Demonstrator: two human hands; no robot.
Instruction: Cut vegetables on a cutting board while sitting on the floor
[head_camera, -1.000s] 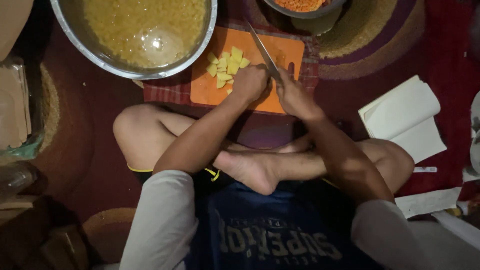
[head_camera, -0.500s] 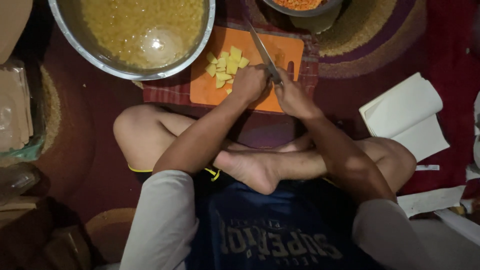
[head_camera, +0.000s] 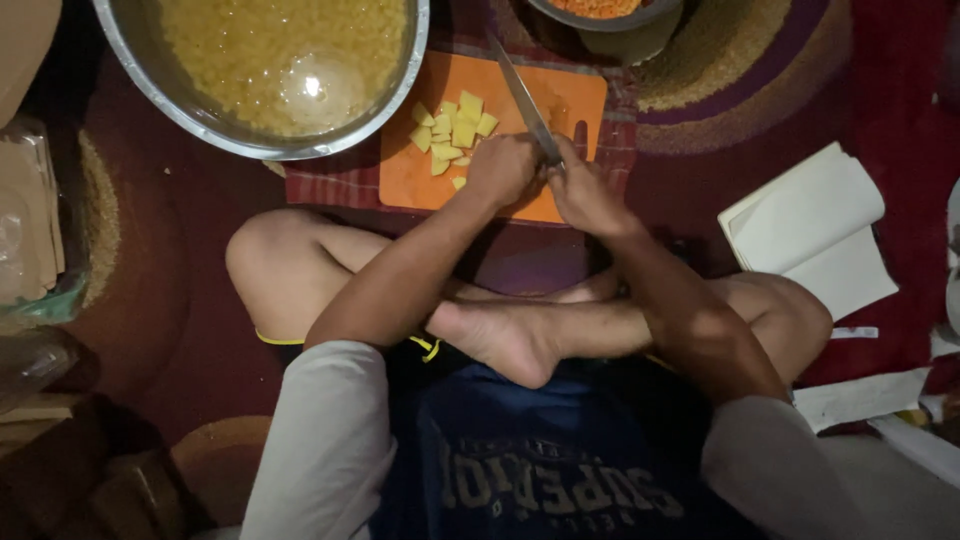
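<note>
Large metal bowl (head_camera: 200, 110) sits at upper left, filled with yellow grain in liquid; it reads as slightly shifted in frame against the view half a second ago, consistent with a small head movement. An open white book (head_camera: 815, 235) lies on the red floor mat at right, position unchanged. The orange board (head_camera: 420, 175) rests on a checked cloth (head_camera: 330, 180) just ahead of the crossed legs, its place as before. A smaller bowl (head_camera: 610, 20) with orange contents is cut by the top edge.

Right hand (head_camera: 585, 195) is on the board's near edge, fingers closed around the handle of the knife (head_camera: 522, 97), blade angled up and left across the board, same angle as earlier. Left hand (head_camera: 500, 170) is just beside it, fingers curled down on the board; what lies beneath cannot be seen. Both hands hold the same posture as before.

Yellow cubes (head_camera: 452, 135) lie heaped on the board, just left of the blade, pile unchanged.
</note>
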